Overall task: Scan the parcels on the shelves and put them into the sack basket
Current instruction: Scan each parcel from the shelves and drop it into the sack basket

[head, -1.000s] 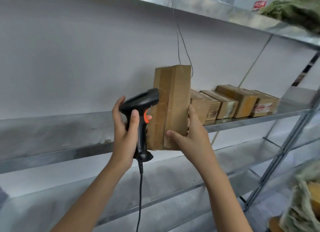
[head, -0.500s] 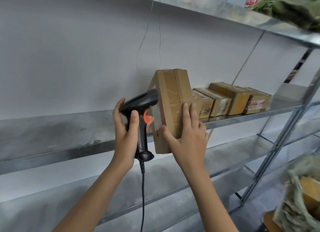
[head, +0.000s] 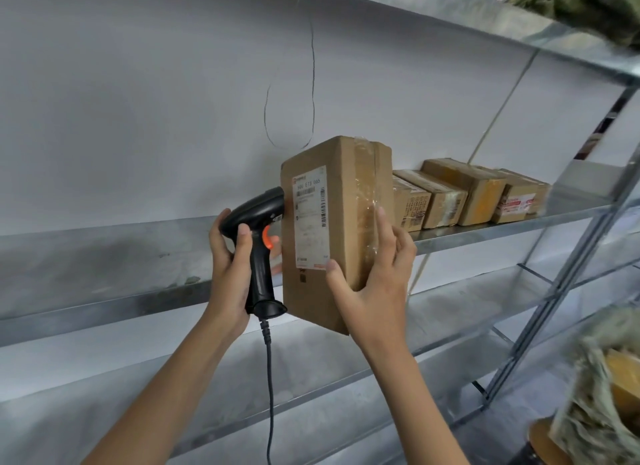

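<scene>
While my right hand (head: 375,284) grips the parcel (head: 332,229) label-out | left hand (head: 230,270) clasps scanner (head: 261,242), muzzle behind box | step: scanning | next, I judge: aim at barcode (head: 322,208).

Thin black wire (head: 313,83) (looped) against white wall (head: 138,118)

The long left stretch of the grey metal middle shelf (head: 104,256) lies bare, so open room is offered there under the upper metal shelf (head: 450,10). Its right end is taken up by a row of four brown cardboard parcels (head: 464,194) set close together. The space in front is filled by an upright brown cardboard box (head: 332,229) and a black handheld scanner (head: 258,253), whose black cable (head: 269,378) hangs across the lower metal shelf (head: 346,388).
</scene>
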